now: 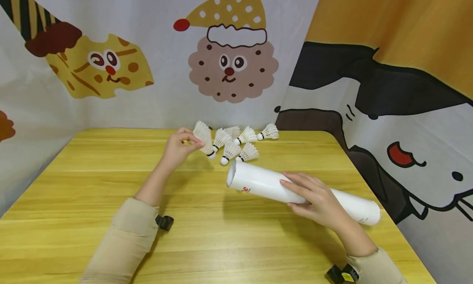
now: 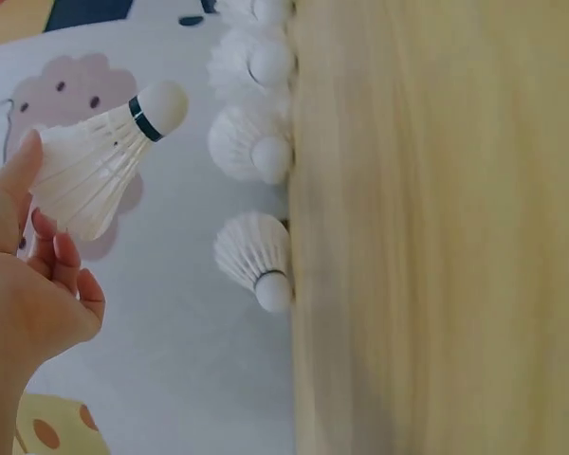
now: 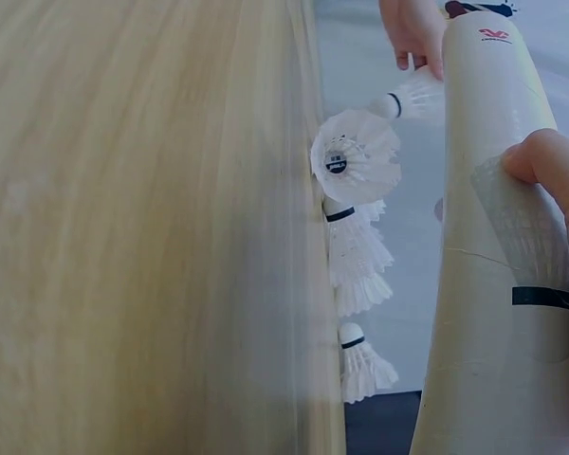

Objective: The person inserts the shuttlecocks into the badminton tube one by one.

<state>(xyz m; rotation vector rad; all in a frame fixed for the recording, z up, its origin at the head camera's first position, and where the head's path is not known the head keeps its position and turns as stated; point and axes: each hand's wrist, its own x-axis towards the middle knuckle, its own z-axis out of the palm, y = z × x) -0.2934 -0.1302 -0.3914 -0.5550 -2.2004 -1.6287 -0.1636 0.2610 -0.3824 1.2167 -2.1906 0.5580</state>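
Note:
My left hand [image 1: 179, 148] pinches a white feather shuttlecock [image 2: 95, 171] by its feathered skirt, thumb on one side and fingertips on the other. The cork end, with a dark band, points away from the palm. In the head view this hand is at the far side of the table, beside several other shuttlecocks [image 1: 230, 150]. My right hand [image 1: 314, 195] grips a long white shuttlecock tube [image 1: 264, 180] around its middle, above the table. The tube's open end faces left, towards the shuttlecocks. In the right wrist view the tube's side bears a printed shuttlecock picture [image 3: 531, 232].
The wooden table [image 1: 184, 243] has its far edge against a cartoon-printed curtain [image 1: 155, 107]. One shuttlecock [image 1: 268, 132] lies at the right end of the group. A small black camera [image 1: 165, 222] sits on the left wrist, another black device [image 1: 341, 274] on the right.

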